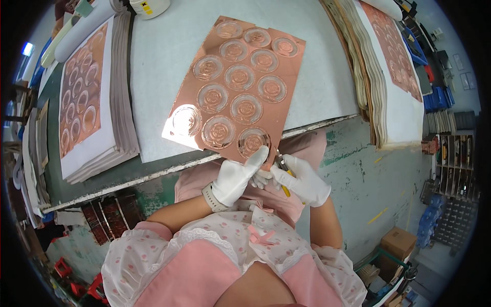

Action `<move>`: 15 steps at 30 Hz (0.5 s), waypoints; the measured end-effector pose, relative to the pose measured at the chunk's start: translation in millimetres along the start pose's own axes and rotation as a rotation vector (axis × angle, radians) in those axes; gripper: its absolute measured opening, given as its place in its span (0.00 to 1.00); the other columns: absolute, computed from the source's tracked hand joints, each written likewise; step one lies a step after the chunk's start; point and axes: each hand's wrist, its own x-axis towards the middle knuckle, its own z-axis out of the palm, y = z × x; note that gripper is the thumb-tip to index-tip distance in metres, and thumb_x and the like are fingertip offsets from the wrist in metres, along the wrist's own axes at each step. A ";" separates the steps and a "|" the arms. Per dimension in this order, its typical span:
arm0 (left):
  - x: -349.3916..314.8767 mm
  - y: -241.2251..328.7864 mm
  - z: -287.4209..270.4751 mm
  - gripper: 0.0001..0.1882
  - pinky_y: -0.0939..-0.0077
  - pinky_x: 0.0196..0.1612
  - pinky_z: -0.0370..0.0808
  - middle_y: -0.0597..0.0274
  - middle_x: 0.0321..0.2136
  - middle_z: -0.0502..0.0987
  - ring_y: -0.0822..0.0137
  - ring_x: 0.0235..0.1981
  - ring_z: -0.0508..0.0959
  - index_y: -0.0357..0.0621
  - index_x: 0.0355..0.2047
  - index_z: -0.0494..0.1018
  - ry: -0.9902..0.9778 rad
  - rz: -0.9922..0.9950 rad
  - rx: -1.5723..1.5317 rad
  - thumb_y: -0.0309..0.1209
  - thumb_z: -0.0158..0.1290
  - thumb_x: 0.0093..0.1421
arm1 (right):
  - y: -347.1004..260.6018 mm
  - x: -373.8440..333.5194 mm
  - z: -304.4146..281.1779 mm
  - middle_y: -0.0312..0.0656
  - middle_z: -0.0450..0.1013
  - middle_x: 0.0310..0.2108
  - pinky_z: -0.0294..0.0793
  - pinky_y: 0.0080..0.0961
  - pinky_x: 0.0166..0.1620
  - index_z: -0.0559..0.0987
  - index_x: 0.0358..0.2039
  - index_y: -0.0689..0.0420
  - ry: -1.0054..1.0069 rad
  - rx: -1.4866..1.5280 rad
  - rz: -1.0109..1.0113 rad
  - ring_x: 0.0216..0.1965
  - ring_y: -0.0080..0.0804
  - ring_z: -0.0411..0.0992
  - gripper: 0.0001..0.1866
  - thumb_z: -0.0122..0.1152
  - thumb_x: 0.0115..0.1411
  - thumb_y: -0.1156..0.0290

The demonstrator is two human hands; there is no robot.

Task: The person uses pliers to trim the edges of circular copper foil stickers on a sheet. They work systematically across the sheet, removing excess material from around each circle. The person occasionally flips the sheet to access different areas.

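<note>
A shiny copper sheet [249, 65] with rows of embossed round medallions hangs partly over the near edge of the worktable [327, 71]. My left hand [234, 179], in a white glove, pinches the sheet's near edge, thumb on top beside the closest medallion and fingers underneath. Just right of it my gloved right hand [306, 183] is wrapped round small pliers with yellow and dark handles [285, 191]. Their metal tip points up at the sheet's near right corner. Whether the jaws touch the copper I cannot tell; part of the tool is hidden by my fingers.
Thick stacks of grey sheets stand left [123, 102] and right [365, 71], each topped by white paper and another copper sheet. A white tub [149, 7] and white rolls [87, 33] lie at the back. A cardboard box [399, 242] is at lower right.
</note>
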 end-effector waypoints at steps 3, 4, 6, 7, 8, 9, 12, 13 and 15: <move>-0.3 0.6 -2.2 0.19 0.84 0.21 0.69 0.63 0.19 0.75 0.76 0.17 0.73 0.38 0.32 0.73 -0.029 -0.011 0.006 0.45 0.51 0.57 | 3.7 2.5 -0.2 0.32 0.67 0.21 0.64 0.19 0.27 0.73 0.31 0.64 -0.025 0.045 0.123 0.23 0.17 0.62 0.18 0.52 0.59 0.58; -1.9 3.5 -0.8 0.19 0.84 0.21 0.69 0.63 0.20 0.75 0.76 0.17 0.73 0.37 0.32 0.73 -0.039 -0.009 -0.003 0.45 0.51 0.57 | 2.6 2.4 -0.4 0.32 0.67 0.21 0.63 0.19 0.26 0.73 0.32 0.63 -0.026 0.049 0.147 0.23 0.17 0.62 0.18 0.50 0.60 0.57; -3.0 4.1 -0.3 0.20 0.84 0.21 0.69 0.62 0.20 0.75 0.75 0.17 0.73 0.37 0.33 0.73 -0.046 0.004 -0.030 0.45 0.51 0.57 | -0.2 3.0 0.0 0.32 0.66 0.19 0.63 0.18 0.24 0.72 0.30 0.62 -0.035 0.034 0.155 0.20 0.18 0.62 0.18 0.48 0.61 0.58; -2.6 2.1 -0.3 0.20 0.84 0.21 0.69 0.62 0.20 0.75 0.75 0.17 0.73 0.37 0.33 0.73 -0.047 0.015 -0.049 0.45 0.51 0.57 | -2.5 3.4 -0.2 0.33 0.66 0.18 0.62 0.17 0.21 0.71 0.28 0.61 -0.040 0.014 0.141 0.18 0.18 0.63 0.17 0.47 0.62 0.58; -2.3 0.5 0.1 0.20 0.84 0.21 0.69 0.62 0.20 0.75 0.75 0.17 0.73 0.37 0.33 0.73 -0.049 0.025 -0.067 0.45 0.51 0.57 | -5.3 3.3 -0.9 0.33 0.66 0.16 0.62 0.16 0.19 0.70 0.26 0.60 -0.043 -0.005 0.127 0.16 0.19 0.63 0.17 0.47 0.62 0.58; -2.0 -0.7 0.6 0.20 0.83 0.21 0.69 0.62 0.20 0.75 0.75 0.17 0.73 0.37 0.33 0.73 -0.045 0.028 -0.072 0.45 0.51 0.57 | -9.3 3.2 -2.5 0.33 0.66 0.17 0.63 0.16 0.20 0.70 0.26 0.60 -0.055 -0.039 0.143 0.16 0.19 0.64 0.18 0.46 0.62 0.57; -1.6 -2.1 1.0 0.20 0.82 0.21 0.69 0.60 0.19 0.76 0.73 0.17 0.73 0.37 0.32 0.73 -0.033 0.017 -0.069 0.45 0.51 0.57 | -15.1 2.3 -8.2 0.34 0.66 0.18 0.64 0.16 0.21 0.70 0.26 0.60 -0.078 -0.136 0.129 0.18 0.19 0.64 0.19 0.46 0.62 0.56; -2.2 -2.1 -0.1 0.20 0.82 0.21 0.69 0.60 0.19 0.76 0.73 0.17 0.74 0.37 0.32 0.73 -0.028 -0.004 -0.056 0.45 0.51 0.57 | -12.5 1.6 -8.7 0.34 0.67 0.19 0.64 0.17 0.22 0.70 0.26 0.60 -0.076 -0.162 0.083 0.19 0.19 0.65 0.19 0.46 0.62 0.55; -3.4 -1.1 -0.8 0.20 0.81 0.21 0.70 0.59 0.18 0.76 0.72 0.16 0.74 0.36 0.31 0.73 -0.007 -0.037 -0.038 0.45 0.51 0.57 | -6.6 1.5 -12.3 0.36 0.67 0.19 0.65 0.18 0.24 0.71 0.27 0.62 -0.073 -0.154 0.051 0.20 0.21 0.65 0.21 0.46 0.61 0.54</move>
